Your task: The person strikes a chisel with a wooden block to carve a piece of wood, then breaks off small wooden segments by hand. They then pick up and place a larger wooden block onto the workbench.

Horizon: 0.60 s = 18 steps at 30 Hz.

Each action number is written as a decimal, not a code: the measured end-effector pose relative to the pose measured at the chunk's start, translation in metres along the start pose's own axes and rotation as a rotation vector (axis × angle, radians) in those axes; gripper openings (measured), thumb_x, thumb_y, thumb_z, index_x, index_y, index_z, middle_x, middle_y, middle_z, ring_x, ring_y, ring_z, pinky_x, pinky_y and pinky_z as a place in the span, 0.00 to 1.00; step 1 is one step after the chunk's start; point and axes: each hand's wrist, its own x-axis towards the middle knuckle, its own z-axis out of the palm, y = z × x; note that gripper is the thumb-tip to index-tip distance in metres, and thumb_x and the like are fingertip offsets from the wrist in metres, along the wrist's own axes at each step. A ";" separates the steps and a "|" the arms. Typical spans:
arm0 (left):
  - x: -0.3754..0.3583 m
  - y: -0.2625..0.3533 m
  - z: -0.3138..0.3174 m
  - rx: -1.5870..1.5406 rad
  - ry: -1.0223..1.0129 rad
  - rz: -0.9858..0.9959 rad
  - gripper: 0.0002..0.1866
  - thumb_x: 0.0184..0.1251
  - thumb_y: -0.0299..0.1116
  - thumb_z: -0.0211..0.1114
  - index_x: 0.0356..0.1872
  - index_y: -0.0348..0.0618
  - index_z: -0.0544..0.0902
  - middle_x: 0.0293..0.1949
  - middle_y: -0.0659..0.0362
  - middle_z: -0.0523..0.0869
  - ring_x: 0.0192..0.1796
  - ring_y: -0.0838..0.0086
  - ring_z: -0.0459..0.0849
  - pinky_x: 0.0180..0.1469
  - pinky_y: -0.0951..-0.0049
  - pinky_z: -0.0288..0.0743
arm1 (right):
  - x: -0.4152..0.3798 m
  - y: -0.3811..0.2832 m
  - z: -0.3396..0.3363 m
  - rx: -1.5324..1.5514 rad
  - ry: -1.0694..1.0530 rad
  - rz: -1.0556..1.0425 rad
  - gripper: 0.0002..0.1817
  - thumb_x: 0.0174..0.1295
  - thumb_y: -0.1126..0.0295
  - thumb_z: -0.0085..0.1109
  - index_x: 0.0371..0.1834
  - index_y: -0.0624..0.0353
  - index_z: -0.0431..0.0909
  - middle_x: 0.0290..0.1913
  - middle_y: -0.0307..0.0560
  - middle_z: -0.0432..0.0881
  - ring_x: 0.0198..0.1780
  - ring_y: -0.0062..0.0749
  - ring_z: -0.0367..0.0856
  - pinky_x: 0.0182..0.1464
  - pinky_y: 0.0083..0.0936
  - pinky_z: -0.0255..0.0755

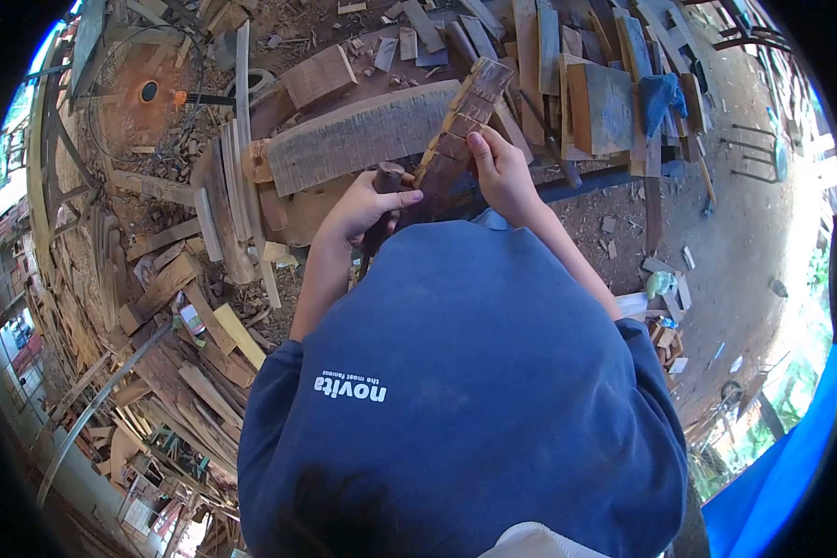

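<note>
My right hand (506, 175) is closed on a narrow, reddish-brown wooden board (470, 110), thumb on its face and fingers behind. The board is held tilted up in front of my chest; thin lines cross its rough face and its lower end is in shadow. My left hand (370, 206) is wrapped round a dark, thick rod-like piece (390, 173) with a blunt round top; its lower part is hidden by the hand and the shirt. The left thumb points toward the board's lower edge, right beside it.
Beyond the hands lies a broad, rough-sawn timber (363, 135). Wood blocks (600, 107) are stacked at the back right, a blue cloth (660, 100) on them. A round fan (149, 91) stands at the far left. Offcuts (172, 279) cover the left side. A stool (777, 153) stands at right.
</note>
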 end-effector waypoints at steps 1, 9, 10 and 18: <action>-0.001 0.000 0.002 -0.001 0.001 -0.002 0.22 0.54 0.36 0.79 0.47 0.39 0.81 0.27 0.63 0.81 0.20 0.80 0.76 0.22 0.78 0.68 | 0.000 0.002 0.001 0.023 0.014 -0.022 0.18 0.78 0.58 0.45 0.42 0.65 0.74 0.25 0.48 0.76 0.28 0.31 0.73 0.35 0.31 0.70; -0.002 0.006 0.007 0.140 0.010 0.131 0.21 0.50 0.36 0.82 0.42 0.39 0.83 0.31 0.61 0.84 0.25 0.80 0.79 0.24 0.78 0.72 | -0.001 0.010 0.001 0.048 0.051 0.037 0.19 0.78 0.59 0.44 0.40 0.65 0.76 0.25 0.42 0.75 0.28 0.26 0.70 0.33 0.26 0.66; -0.002 0.006 0.006 0.136 0.011 0.132 0.21 0.50 0.36 0.82 0.42 0.39 0.83 0.31 0.61 0.84 0.25 0.80 0.79 0.24 0.78 0.72 | 0.000 0.010 0.000 0.065 0.025 0.029 0.19 0.79 0.59 0.43 0.38 0.64 0.76 0.24 0.36 0.74 0.28 0.22 0.68 0.31 0.23 0.63; 0.024 -0.005 -0.035 0.213 0.080 0.222 0.13 0.59 0.37 0.75 0.36 0.41 0.83 0.27 0.65 0.84 0.23 0.82 0.77 0.27 0.78 0.71 | -0.004 0.039 -0.013 -0.250 -0.148 -0.010 0.10 0.74 0.69 0.47 0.42 0.64 0.75 0.27 0.50 0.79 0.31 0.39 0.78 0.37 0.33 0.71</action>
